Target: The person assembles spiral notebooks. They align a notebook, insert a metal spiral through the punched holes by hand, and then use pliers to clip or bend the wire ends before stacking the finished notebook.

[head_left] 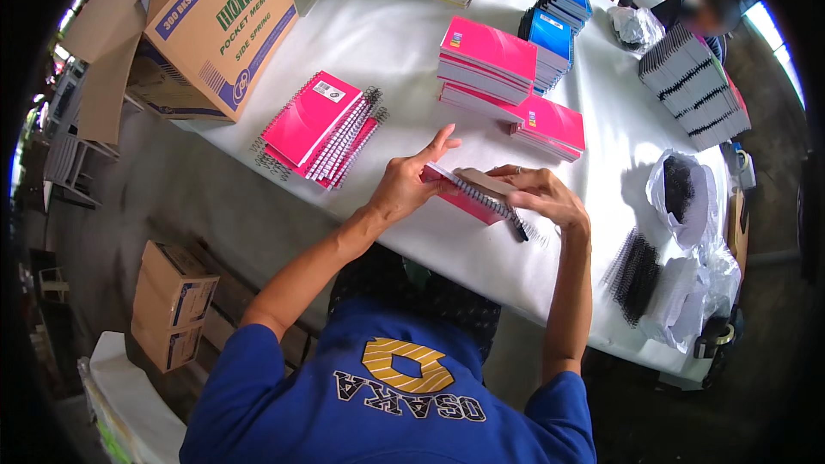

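Pink notebook (pixel 472 208) pinched by our left hand (pixel 406 185); our right hand (pixel 550 198) grips a brown piece (pixel 484 180);
pink stacks (pixel 490 45) stand just beyond; cardboard box (pixel 219 39) left, black coils (pixel 633 277) right.

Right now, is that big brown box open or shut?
Open: the big brown box has cardboard flaps sticking out at its left side.

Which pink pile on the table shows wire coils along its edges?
The leftmost pile, beside the big cardboard box: coils stick out at its sides, whereas the pink stacks farther right show none.
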Available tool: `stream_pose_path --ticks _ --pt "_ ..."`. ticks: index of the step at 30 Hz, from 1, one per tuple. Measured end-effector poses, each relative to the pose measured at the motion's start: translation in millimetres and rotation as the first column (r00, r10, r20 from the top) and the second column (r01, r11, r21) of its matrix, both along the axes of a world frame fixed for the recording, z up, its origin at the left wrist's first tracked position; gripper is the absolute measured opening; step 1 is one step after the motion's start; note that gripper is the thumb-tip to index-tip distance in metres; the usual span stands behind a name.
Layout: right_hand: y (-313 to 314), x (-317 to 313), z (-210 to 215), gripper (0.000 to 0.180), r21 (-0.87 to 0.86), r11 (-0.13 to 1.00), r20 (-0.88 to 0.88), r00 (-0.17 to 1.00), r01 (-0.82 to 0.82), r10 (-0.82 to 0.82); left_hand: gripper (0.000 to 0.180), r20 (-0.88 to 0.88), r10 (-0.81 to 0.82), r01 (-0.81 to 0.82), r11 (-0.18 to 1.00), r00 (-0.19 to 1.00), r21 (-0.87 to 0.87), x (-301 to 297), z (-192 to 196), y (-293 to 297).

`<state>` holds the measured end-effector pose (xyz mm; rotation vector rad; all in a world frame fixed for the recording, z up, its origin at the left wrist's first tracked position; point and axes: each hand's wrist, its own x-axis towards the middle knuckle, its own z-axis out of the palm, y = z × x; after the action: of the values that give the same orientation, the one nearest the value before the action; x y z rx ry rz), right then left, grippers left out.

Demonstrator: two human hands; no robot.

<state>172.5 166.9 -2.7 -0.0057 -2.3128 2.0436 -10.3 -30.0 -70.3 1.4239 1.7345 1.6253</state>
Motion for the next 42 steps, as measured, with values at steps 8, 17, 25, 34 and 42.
stream_pose_path --ticks 8,17,25,34,42 --pt "-4 2 0 0.058 0.038 0.998 -0.072 0.996 -0.052 0.054 0.095 0.041 -0.05 0.051 0.999 0.998 -0.014 1 4 -9" --pt "4 -6 -7 0.061 0.151 0.988 0.016 0.999 -0.03 0.028 0.096 0.047 -0.053 0.055 0.998 0.997 -0.028 1 -2 -5" --pt "-6 -12 14 0.059 0.123 0.992 0.077 0.997 0.0 -0.01 0.1 0.028 -0.016 0.018 0.996 0.999 -0.087 6 6 -9" --pt "-22 -17 11 0.057 0.342 0.94 0.218 0.97 0.023 -0.104 0.101 0.135 -0.072 0.078 0.996 0.988 -0.04 5 2 -7" --pt "-11 25 21 0.061 0.259 0.949 0.066 0.977 0.18 -0.203 0.078 0.081 -0.29 0.292 0.956 0.954 -0.013 -13 -5 -3"
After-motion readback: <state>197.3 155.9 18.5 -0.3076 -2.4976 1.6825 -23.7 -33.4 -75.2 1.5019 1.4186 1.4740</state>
